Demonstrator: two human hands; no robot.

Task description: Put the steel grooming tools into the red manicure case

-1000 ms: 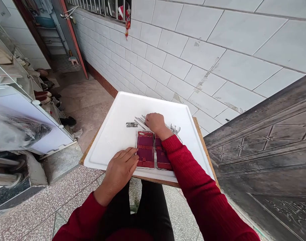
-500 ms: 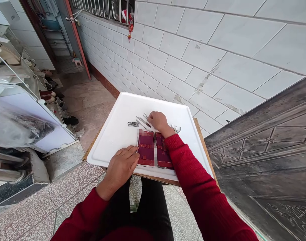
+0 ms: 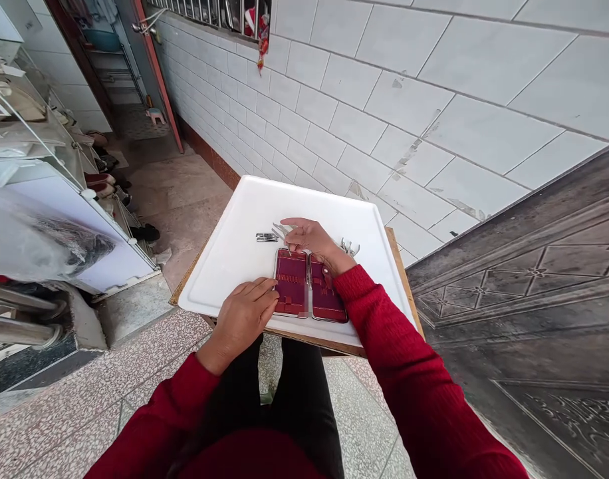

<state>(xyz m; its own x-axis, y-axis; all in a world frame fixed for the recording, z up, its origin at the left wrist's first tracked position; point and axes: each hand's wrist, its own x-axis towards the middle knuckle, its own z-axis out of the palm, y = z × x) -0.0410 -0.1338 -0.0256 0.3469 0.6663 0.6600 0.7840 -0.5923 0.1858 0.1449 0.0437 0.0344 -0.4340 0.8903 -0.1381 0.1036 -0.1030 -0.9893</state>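
With the case as clock centre on the white tray (image 3: pixel 219 266), your left hand (image 3: pixel 248 310) is lying flattened, fingertips touching its edge at nine. Two silver-and-black tools (image 3: pixel 267 237) are lying at ten-thirty, pointing nine-to-three; slim tools (image 3: pixel 278 230) are slanting at eleven. The burgundy case (image 3: pixel 292 289) is lying open, looped inside, each half's long axis running twelve-to-six. Your right hand (image 3: pixel 307 238) is curling at twelve; whether it's gripping anything, I can't tell. Shiny tools (image 3: pixel 351 247) are resting at one-thirty.

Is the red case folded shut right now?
No: the red case lies spread open on the white tray, its two halves side by side.
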